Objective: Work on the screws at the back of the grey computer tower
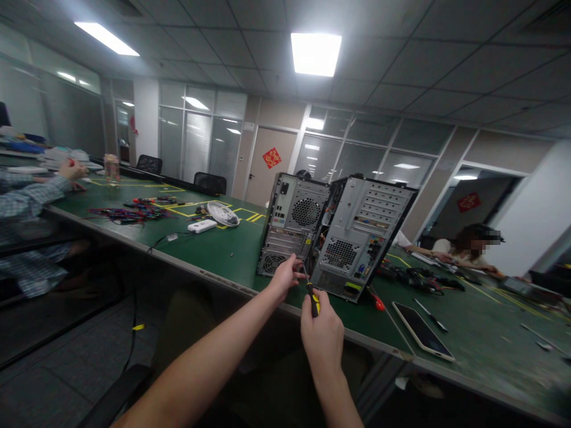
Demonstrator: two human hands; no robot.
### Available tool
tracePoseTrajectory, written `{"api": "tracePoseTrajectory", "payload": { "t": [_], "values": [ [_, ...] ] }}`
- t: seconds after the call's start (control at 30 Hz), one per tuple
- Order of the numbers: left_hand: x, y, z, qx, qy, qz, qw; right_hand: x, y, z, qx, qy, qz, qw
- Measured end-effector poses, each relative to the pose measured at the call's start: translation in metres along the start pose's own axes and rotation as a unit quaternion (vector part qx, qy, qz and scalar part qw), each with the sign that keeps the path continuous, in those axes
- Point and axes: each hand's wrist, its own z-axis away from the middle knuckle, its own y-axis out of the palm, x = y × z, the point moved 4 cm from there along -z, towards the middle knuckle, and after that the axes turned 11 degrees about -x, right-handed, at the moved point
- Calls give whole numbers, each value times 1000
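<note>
Two computer tower cases stand upright side by side with their rear panels facing me: the left computer case point(292, 220) and the right computer case point(352, 238). My right hand point(323, 333) is closed around the black and yellow handle of a screwdriver point(314, 304). Its thin shaft points up and away, toward the lower right edge of the left case. Close to that edge is my left hand point(288, 278), fingers partly bent and apart beside the shaft. Whether they touch the shaft or the case I cannot tell. The screwdriver's tip is too small to make out.
A phone point(422, 330), a slim pen-like tool point(432, 315) and a red-handled tool point(378, 302) lie to the right. Leftward are a white adapter point(202, 226), a white oval cover point(223, 214) and tangled cables point(131, 214). People sit at both sides.
</note>
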Motion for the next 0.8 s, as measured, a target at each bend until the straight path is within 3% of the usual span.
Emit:
{"api": "tracePoseTrajectory", "payload": {
  "t": [0.8],
  "values": [
    [1, 1, -3, -7, 5, -1, 1000, 8, -10, -13, 15, 0, 54, 998]
  ]
}}
